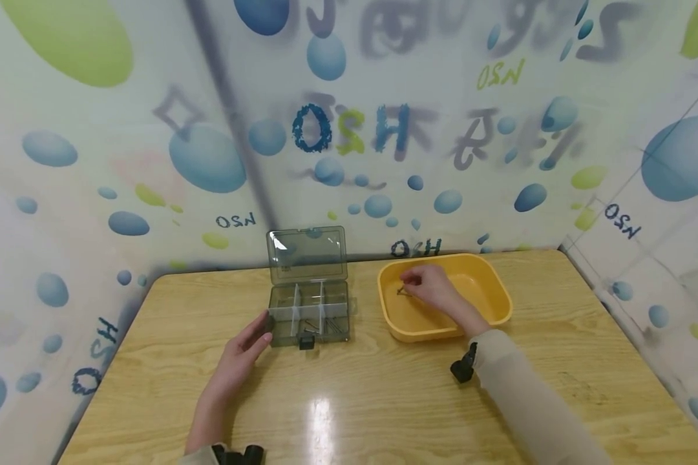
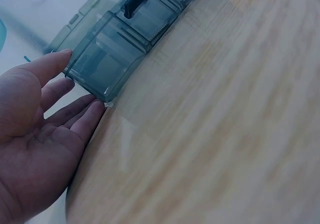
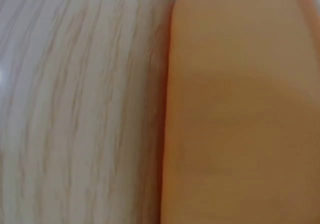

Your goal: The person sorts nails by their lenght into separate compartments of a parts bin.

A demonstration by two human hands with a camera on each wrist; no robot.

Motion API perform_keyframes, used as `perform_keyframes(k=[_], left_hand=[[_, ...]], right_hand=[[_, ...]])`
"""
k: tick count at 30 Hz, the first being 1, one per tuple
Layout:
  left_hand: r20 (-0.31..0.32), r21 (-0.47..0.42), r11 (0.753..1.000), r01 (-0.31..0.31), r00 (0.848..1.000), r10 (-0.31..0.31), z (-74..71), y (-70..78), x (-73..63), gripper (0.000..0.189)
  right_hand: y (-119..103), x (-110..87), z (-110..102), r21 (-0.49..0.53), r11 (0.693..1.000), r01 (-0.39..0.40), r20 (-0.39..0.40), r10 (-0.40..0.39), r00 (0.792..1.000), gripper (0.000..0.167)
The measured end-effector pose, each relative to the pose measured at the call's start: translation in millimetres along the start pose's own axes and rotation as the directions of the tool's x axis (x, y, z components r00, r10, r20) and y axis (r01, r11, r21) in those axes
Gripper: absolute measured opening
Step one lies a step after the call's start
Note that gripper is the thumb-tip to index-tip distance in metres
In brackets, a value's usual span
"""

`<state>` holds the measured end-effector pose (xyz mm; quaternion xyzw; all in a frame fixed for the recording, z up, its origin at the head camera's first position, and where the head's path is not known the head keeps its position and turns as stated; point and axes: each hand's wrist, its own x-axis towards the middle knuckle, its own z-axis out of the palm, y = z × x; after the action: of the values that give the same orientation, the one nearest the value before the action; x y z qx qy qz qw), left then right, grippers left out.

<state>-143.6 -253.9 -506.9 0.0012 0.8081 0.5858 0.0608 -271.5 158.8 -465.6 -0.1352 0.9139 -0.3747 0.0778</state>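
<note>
A smoky clear compartment box [image 1: 309,313] sits on the table with its lid [image 1: 307,256] raised at the back. Several thin metal screws [image 1: 333,325] lie in its front middle and front right compartments. My left hand [image 1: 245,349] rests at the box's left side, fingers extended and touching its corner; the left wrist view shows the same hand [image 2: 47,129]. Inside the yellow bin [image 1: 483,316], my right hand [image 1: 433,287] reaches down with bent fingers. Small screws [image 1: 404,292] show right at its fingertips; I cannot tell whether one is pinched.
The wooden table [image 1: 384,400] stands against a wall [image 1: 209,194] printed with blue and green drops. The box's front latch [image 1: 306,341] hangs toward me. In the right wrist view, only the bin's outer wall [image 3: 240,124] and table surface appear.
</note>
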Motion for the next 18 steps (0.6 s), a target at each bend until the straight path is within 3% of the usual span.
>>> perform_keyframes(k=[18], left_hand=[[-0.001, -0.015, 1.0, 0.009, 1.0, -0.009, 1.0, 6.7, -1.4, 0.06]], right_hand=[[10.8, 7.3, 1.1, -0.171, 0.973, 0.152, 0.063, -0.143, 0.988, 0.024]])
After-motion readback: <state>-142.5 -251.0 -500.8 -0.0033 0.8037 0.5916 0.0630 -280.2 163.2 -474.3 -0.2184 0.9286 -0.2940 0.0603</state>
